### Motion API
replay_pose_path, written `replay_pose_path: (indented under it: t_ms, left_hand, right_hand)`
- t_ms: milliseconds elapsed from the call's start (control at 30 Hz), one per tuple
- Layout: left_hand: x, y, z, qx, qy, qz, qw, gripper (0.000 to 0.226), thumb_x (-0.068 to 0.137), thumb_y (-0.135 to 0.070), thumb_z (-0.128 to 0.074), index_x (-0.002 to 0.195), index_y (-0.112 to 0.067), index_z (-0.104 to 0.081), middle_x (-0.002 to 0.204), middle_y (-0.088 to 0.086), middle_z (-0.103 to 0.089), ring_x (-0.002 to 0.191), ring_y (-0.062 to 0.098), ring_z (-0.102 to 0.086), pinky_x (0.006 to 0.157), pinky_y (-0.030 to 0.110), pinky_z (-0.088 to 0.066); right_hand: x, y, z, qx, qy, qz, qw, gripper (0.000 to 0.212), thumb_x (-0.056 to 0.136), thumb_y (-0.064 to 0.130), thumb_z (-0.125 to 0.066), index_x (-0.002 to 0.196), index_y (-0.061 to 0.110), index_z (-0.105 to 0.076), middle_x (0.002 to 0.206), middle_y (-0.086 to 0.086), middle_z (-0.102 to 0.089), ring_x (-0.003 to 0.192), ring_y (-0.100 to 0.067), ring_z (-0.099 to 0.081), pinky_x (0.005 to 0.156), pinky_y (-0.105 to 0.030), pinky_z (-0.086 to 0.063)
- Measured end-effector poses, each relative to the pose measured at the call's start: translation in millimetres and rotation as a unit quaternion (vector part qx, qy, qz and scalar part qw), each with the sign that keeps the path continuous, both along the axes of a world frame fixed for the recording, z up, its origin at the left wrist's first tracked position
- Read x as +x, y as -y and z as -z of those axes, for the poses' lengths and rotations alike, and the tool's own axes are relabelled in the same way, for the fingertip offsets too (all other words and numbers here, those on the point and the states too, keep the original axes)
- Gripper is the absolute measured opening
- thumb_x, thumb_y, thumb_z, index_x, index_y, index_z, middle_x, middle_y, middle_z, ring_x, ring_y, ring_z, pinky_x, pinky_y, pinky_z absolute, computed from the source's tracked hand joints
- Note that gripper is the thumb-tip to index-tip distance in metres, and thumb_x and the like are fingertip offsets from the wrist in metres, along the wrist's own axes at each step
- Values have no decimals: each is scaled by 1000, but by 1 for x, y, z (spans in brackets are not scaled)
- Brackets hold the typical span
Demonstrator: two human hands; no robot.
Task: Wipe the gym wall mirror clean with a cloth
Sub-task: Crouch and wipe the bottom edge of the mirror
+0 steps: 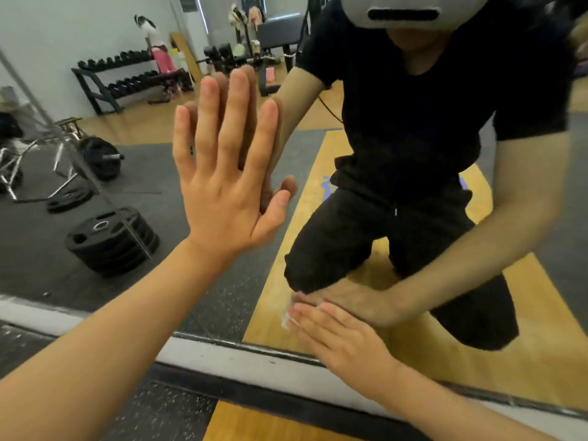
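The wall mirror (318,186) fills most of the view and reaches down to a pale ledge near the floor. My left hand (222,173) lies flat against the glass at mid-left, fingers straight and pointing up. Low down, close to the mirror's bottom edge, my right hand (340,335) presses a small white cloth (288,321) onto the glass with straight fingers. Only a corner of the cloth shows past the fingertips. The mirror shows my kneeling reflection in black clothes.
The pale ledge (222,354) runs under the mirror, above black speckled flooring (152,405) and a wooden strip (254,424). Reflected in the glass are stacked weight plates (111,240), a barbell, a dumbbell rack (127,78) and another person at the far wall.
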State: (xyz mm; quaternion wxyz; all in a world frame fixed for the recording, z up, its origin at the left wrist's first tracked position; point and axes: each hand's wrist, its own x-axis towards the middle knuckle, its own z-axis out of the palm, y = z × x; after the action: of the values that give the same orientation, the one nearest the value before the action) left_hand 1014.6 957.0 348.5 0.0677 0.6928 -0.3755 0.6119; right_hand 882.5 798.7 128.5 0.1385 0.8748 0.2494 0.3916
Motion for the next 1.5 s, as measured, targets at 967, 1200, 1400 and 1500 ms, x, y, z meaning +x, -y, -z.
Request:
replay_pose_path:
  t_ms: [967, 1200, 1400, 1500]
  left_hand:
    - [2, -5, 3, -23, 17, 38, 999, 69, 101, -38, -46, 163, -12, -36, 167, 21, -35, 155, 42, -27, 130, 54, -11]
    - [1, -4, 3, -13, 16, 41, 999, 82, 97, -57, -49, 164, -12, -33, 166, 21, -34, 154, 43, -26, 128, 58, -16]
    - [1, -1, 4, -23, 16, 30, 999, 81, 94, -55, -55, 160, -11, -37, 162, 26, -42, 151, 45, -29, 125, 62, -21]
    - [0, -3, 1, -24, 20, 42, 999, 78, 94, -52, -55, 158, -9, -43, 159, 28, -44, 149, 46, -31, 123, 64, -24]
  right_hand:
    - [-17, 27, -75, 15, 66, 20, 997, 50, 99, 5, -70, 147, 8, -56, 157, -13, -47, 150, -25, -40, 126, -44, -30]
    - [-8, 30, -130, 49, 76, 29, 995, 41, 113, 12, -38, 153, 9, -49, 161, -13, -43, 154, -29, -32, 129, -47, -18]
    - [-2, -9, -38, 2, 37, 36, 999, 45, 113, 4, -24, 154, 10, -43, 159, -11, -44, 152, -26, -34, 130, -41, -15]
    - [12, -19, 10, -12, 29, 20, 999, 54, 107, 6, -40, 160, 11, -33, 166, -10, -31, 157, -25, -24, 131, -42, -9]
